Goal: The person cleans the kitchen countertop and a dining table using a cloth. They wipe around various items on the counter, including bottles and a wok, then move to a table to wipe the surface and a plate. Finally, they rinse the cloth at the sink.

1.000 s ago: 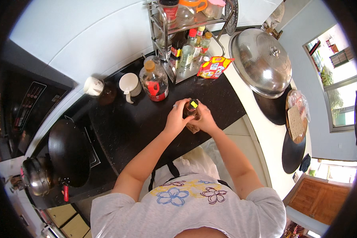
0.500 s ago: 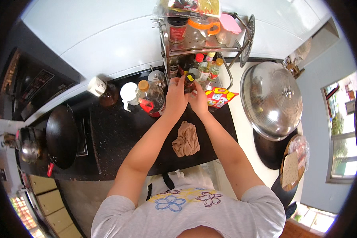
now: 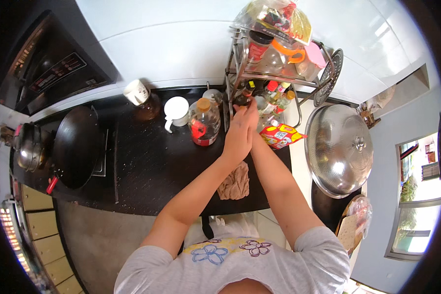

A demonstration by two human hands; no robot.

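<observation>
A: On the lower tier of the rack [image 3: 267, 77], what are the hands doing?

B: The right hand [image 3: 251, 113] and left hand [image 3: 238, 134] are lying together, overlapping at the shelf front, with fingers at a dark bottle [image 3: 243, 96]. The grip is hidden; can't tell which hand, if either, is clamping it.

A: Bottle position?

B: It is occupying the tier's left end, its cap showing a yellow mark. Whether the base is resting on the shelf isn't showing.

A: Handling notes?

B: Judgement: setting it down well means keeping it upright, supporting it low until the base is bearing fully, then loosening fingers gradually. A red-capped bottle [image 3: 271, 86] is standing near its right, so knocking is the main risk.

A: Farther out?

B: A red-and-yellow pouch [image 3: 281, 135] is lying beside the right forearm; an orange-capped bottle [image 3: 204, 125] is standing left; a crumpled brown cloth [image 3: 235, 182] is lying on the counter [image 3: 157, 161].
</observation>
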